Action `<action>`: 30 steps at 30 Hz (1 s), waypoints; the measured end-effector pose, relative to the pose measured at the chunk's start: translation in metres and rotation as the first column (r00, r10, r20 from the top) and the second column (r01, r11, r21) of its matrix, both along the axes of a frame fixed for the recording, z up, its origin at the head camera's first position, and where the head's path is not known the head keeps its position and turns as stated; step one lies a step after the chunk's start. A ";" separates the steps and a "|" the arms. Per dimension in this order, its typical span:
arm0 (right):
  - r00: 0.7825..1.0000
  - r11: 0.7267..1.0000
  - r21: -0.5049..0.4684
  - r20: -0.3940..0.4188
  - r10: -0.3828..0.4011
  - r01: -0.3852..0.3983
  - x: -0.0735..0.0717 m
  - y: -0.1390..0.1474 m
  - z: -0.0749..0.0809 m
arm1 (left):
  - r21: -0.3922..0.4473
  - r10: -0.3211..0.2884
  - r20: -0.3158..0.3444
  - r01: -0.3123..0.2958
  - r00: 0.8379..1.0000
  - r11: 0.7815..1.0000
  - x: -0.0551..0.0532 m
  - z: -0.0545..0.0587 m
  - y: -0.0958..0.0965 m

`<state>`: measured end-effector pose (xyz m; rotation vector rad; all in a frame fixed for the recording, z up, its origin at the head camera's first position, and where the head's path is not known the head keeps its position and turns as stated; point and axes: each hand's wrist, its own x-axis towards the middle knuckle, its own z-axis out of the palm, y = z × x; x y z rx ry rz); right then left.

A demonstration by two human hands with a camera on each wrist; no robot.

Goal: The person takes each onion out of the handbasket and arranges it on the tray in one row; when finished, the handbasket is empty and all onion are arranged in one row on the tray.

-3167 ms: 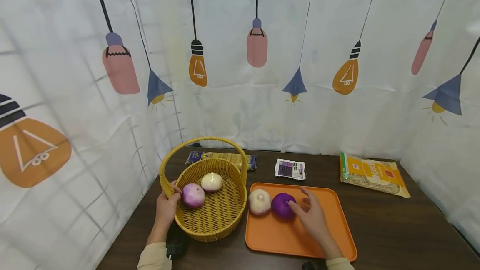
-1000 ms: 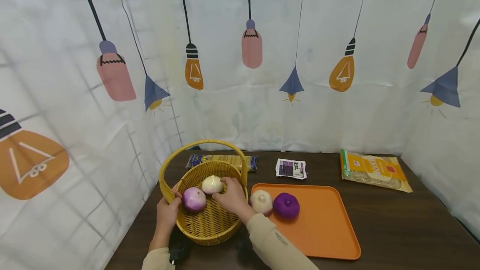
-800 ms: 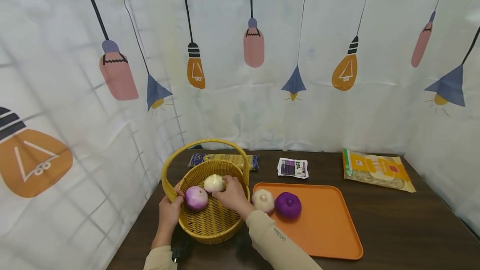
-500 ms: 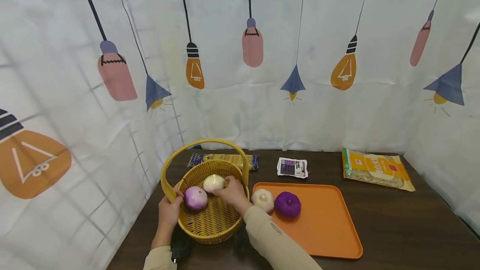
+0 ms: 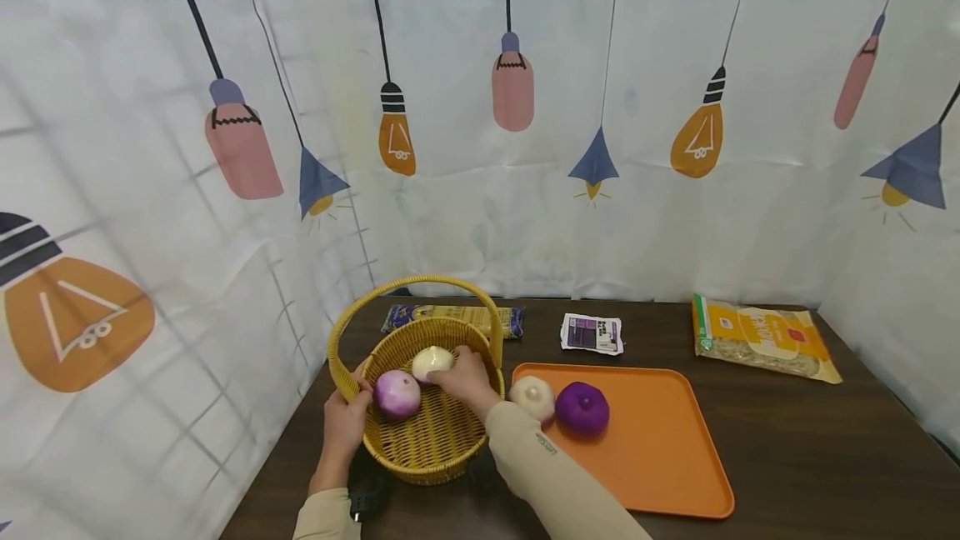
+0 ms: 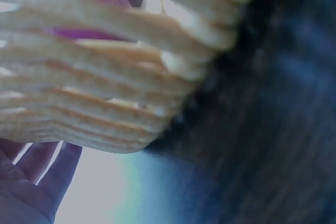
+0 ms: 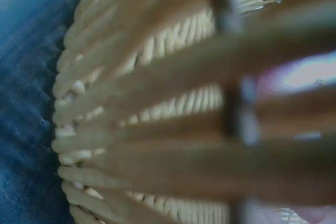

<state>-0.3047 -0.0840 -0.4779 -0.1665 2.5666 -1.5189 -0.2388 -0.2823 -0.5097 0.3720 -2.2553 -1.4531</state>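
A yellow woven basket (image 5: 427, 440) with a tall hoop handle stands at the left of the table, tilted slightly toward me. My left hand (image 5: 343, 423) holds its left rim beside the foot of the handle; the fingers show partly below the weave in the left wrist view. Inside lie a purple-and-white onion (image 5: 397, 394) and a white onion (image 5: 432, 363). Reaching over the right rim, my right hand (image 5: 467, 380) grips the white onion, thumb in front and fingers behind. Basket strands fill the right wrist view and hide that hand's fingers.
Right of the basket lies an orange tray (image 5: 660, 440) bearing a whitish onion (image 5: 532, 397) and a dark purple onion (image 5: 582, 409). Behind are a noodle packet (image 5: 512, 322), a small white-and-purple sachet (image 5: 591, 333) and a yellow bag (image 5: 765, 340). A printed curtain (image 5: 555, 232) encloses the table.
My right hand has left the dark purple onion on the tray and gone left into the basket, onto the white onion. My left hand keeps its hold on the rim.
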 end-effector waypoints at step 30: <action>0.992 0.992 -0.010 -0.032 0.122 -0.123 0.006 -0.005 0.004 | 0.020 -0.003 0.005 0.003 1.000 1.000 0.000 0.001 0.000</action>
